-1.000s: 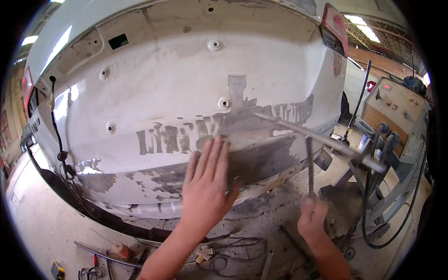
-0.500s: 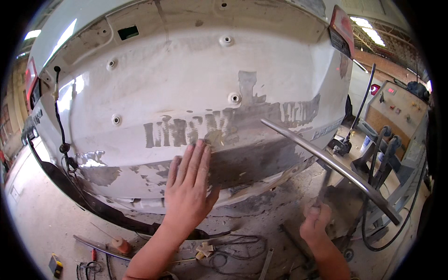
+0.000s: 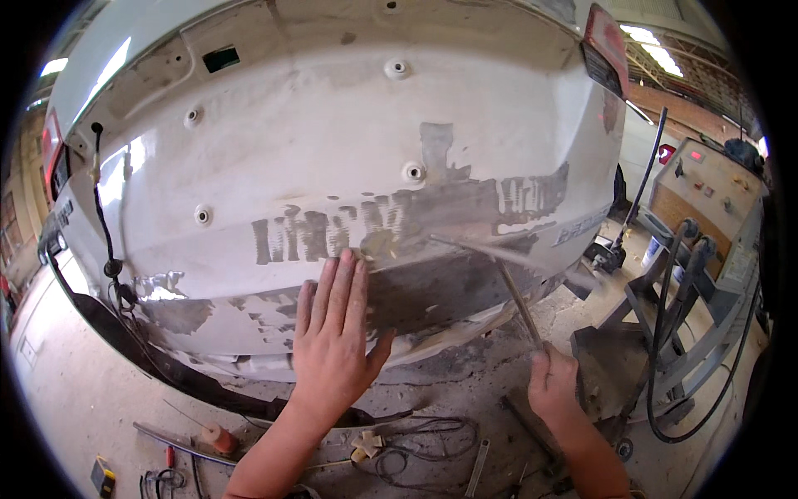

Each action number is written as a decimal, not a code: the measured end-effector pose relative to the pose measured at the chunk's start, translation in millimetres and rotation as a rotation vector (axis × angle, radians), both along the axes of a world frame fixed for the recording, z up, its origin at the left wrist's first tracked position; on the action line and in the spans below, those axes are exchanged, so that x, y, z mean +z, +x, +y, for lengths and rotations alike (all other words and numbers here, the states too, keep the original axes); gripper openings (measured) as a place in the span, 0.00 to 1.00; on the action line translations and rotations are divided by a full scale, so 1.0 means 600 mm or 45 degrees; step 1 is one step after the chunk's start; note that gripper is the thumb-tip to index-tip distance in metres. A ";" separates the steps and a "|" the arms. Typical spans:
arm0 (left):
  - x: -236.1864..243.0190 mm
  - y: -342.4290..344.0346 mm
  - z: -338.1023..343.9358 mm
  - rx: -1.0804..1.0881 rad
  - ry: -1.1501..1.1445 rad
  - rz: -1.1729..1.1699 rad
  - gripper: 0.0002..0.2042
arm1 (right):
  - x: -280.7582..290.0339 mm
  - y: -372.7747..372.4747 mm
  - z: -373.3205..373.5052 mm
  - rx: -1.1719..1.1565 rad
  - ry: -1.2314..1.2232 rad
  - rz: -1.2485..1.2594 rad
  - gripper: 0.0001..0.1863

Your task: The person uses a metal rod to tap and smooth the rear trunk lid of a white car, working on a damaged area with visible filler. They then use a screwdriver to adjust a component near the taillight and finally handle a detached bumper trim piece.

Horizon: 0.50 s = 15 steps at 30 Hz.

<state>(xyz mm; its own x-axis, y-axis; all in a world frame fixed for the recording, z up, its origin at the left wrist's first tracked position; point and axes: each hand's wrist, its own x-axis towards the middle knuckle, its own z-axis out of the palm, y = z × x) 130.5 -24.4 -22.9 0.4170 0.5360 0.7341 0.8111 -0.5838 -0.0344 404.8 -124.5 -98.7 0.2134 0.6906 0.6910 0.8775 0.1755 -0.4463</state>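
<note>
The white rear panel [image 3: 299,141] of a car fills the middle, with dull grey patches and ribbed marks across its lower part. My left hand [image 3: 334,333] lies flat against it just below the ribbed patches, fingers stretched out and greyed with dust. My right hand [image 3: 555,382], lower right, is closed round the handle of a metal tool [image 3: 519,306] that rises toward the panel. At its upper end a long crosswise bar is smeared by motion, its left tip near the grey patch; whether that tip touches the panel I cannot tell.
A wheeled machine [image 3: 698,200] with a control box and hoses stands right. A black cable [image 3: 101,212] hangs down the panel's left side. On the floor below lie cords [image 3: 428,453], an orange container [image 3: 218,439], a yellow-black tool [image 3: 102,476] and metal rods. Another vehicle shows behind at right.
My left hand has moved left from a second ago and stays on the panel. The tool in my right hand swung down half a second ago and is back up toward the panel now.
</note>
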 end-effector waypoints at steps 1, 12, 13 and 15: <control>0.000 0.000 0.000 0.003 0.000 -0.006 0.43 | 0.006 0.000 -0.003 0.031 0.062 0.018 0.16; -0.007 0.004 0.005 -0.005 0.015 -0.028 0.44 | 0.010 -0.008 -0.006 0.061 0.253 -0.054 0.15; -0.008 0.003 0.006 -0.006 0.017 -0.026 0.44 | 0.005 -0.004 -0.009 0.062 0.331 -0.110 0.16; -0.008 0.007 0.007 -0.018 0.027 -0.021 0.44 | -0.030 0.014 0.000 -0.030 0.415 -0.225 0.13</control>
<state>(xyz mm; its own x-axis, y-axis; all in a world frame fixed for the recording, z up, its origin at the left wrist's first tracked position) 134.6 -20.5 -27.6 0.4124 0.5145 0.7518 0.8032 -0.5947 -0.0336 413.0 -124.6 -116.5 0.0840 0.4244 0.9016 0.9416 0.2624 -0.2112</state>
